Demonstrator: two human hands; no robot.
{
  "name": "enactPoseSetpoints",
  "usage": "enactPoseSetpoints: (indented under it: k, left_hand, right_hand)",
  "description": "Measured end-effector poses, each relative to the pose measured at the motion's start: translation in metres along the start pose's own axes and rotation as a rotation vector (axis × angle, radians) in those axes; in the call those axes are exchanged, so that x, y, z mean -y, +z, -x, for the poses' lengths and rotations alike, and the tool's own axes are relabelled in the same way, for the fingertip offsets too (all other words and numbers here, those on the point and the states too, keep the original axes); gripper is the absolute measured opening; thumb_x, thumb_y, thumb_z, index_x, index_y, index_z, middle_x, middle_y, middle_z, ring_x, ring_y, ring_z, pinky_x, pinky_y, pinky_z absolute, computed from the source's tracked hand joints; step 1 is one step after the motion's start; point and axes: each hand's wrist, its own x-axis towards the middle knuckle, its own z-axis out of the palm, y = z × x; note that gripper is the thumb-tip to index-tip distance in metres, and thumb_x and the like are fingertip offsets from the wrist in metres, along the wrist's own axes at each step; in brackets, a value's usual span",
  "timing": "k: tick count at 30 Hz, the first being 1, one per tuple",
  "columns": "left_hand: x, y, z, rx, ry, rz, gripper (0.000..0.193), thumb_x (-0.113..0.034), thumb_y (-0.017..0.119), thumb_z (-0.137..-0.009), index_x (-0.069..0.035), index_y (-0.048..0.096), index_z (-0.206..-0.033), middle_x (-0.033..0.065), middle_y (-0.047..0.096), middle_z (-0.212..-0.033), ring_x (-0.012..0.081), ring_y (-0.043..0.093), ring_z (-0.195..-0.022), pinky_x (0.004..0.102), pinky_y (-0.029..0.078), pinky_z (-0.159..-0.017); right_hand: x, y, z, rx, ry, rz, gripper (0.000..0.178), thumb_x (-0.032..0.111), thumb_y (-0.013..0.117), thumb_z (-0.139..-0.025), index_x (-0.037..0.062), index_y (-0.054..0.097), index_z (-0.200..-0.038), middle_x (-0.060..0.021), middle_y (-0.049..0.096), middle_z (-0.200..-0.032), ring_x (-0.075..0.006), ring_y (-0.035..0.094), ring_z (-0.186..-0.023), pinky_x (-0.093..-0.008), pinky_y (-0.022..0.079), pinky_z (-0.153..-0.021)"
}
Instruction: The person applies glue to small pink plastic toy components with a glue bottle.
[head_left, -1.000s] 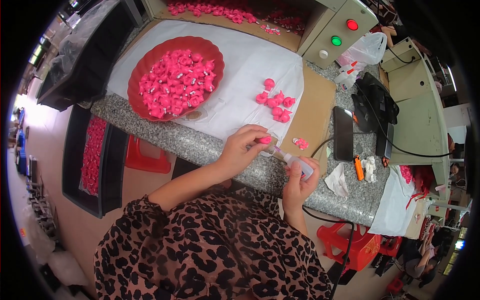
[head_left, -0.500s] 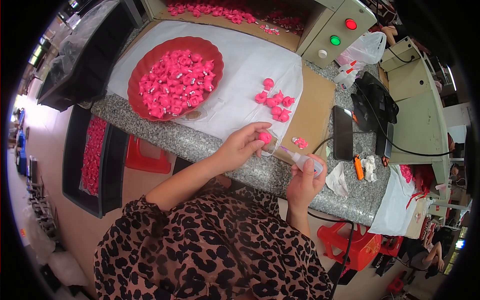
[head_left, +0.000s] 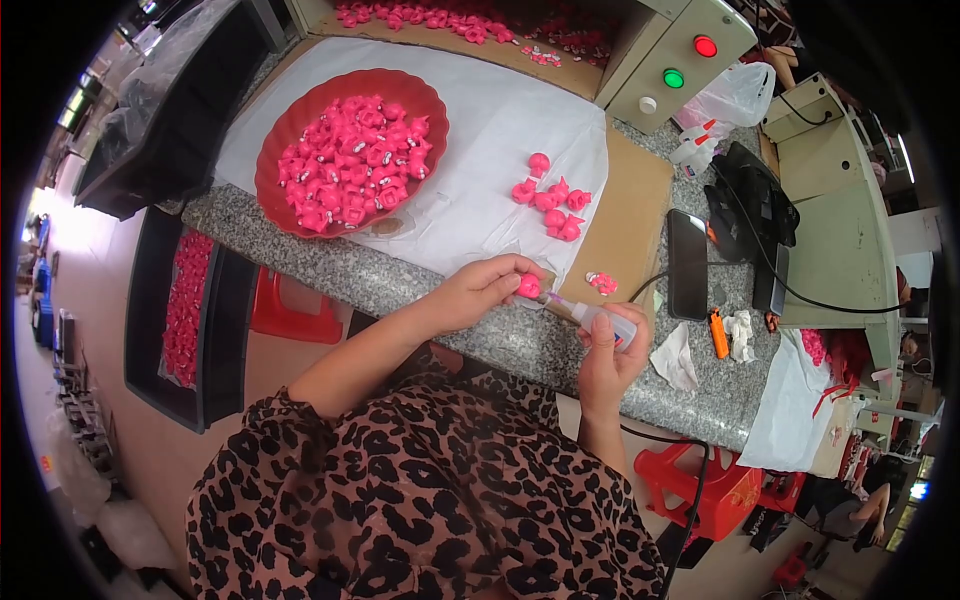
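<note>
My left hand [head_left: 490, 292] is pinched on a small pink figurine [head_left: 529, 287]. My right hand [head_left: 612, 365] is closed around a whitish squeeze bottle [head_left: 608, 324], its nozzle [head_left: 565, 304] pointing at the figurine; I cannot tell whether they touch. Beyond my left grip lie loose pink figurines [head_left: 549, 200]; farther off, to its left, sits a scalloped red bowl [head_left: 268, 190] heaped with more.

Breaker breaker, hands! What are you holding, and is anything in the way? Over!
Left hand pinching pink piece. Right hand gripping squeeze bottle, nozzle pointed toward piece. Nothing seen blocking between them.
</note>
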Motion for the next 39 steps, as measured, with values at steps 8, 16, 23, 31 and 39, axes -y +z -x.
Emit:
enactPoseSetpoints:
  k: [8, 16, 23, 31, 39]
  left_hand:
    - [0.0021, 0.0012, 0.0001, -0.041, 0.067, -0.082, 0.024, -0.014, 0.036, -0.089, -0.006, 0.050, -0.107, -0.0015, 0.050, -0.087, 0.0050, 0.042, -0.071, 0.0193, 0.038, -0.066]
    - [-0.0027, 0.0022, 0.0010, -0.018, 0.120, -0.129, 0.024, -0.014, 0.037, -0.089, -0.002, 0.048, -0.107, 0.0040, 0.052, -0.097, 0.0107, 0.047, -0.090, 0.0238, 0.037, -0.080]
    - [0.0019, 0.0020, 0.0014, -0.044, 0.196, -0.201, 0.024, -0.017, 0.040, -0.089, -0.003, 0.046, -0.108, 0.0010, 0.050, -0.092, 0.0075, 0.043, -0.078, 0.0207, 0.037, -0.072]
    - [0.0003, 0.0054, 0.0021, -0.076, 0.149, -0.130, 0.022, -0.012, 0.042, -0.087, -0.002, 0.045, -0.107, -0.0002, 0.050, -0.091, 0.0062, 0.042, -0.075, 0.0195, 0.037, -0.070]
    - [0.0020, 0.0055, 0.0019, -0.080, 0.144, -0.091, 0.022, -0.012, 0.043, -0.086, -0.002, 0.045, -0.106, -0.0004, 0.049, -0.091, 0.0053, 0.040, -0.072, 0.0189, 0.037, -0.068]
  right_hand:
    - [0.0014, -0.0008, 0.0003, 0.016, 0.012, 0.019, 0.014, 0.008, 0.053, -0.080, -0.0009, 0.047, -0.089, -0.0059, 0.044, -0.087, -0.0098, 0.048, -0.060, -0.0191, 0.041, -0.053]
    - [0.0021, -0.0025, -0.0004, 0.024, -0.005, 0.040, 0.014, 0.008, 0.053, -0.081, -0.0006, 0.047, -0.090, -0.0057, 0.044, -0.088, -0.0096, 0.049, -0.061, -0.0189, 0.042, -0.053]
    - [0.0063, -0.0038, 0.0015, 0.058, -0.022, 0.098, 0.014, 0.009, 0.053, -0.081, -0.0006, 0.047, -0.089, -0.0055, 0.044, -0.087, -0.0091, 0.048, -0.061, -0.0193, 0.043, -0.053]
    - [0.0049, -0.0050, 0.0044, 0.068, -0.057, 0.147, 0.015, 0.009, 0.053, -0.081, -0.0011, 0.047, -0.089, -0.0059, 0.044, -0.086, -0.0093, 0.048, -0.060, -0.0191, 0.042, -0.052]
    - [0.0043, -0.0034, 0.0059, 0.047, -0.070, 0.166, 0.015, 0.010, 0.053, -0.081, -0.0013, 0.047, -0.089, -0.0062, 0.044, -0.086, -0.0095, 0.048, -0.060, -0.0191, 0.043, -0.052]
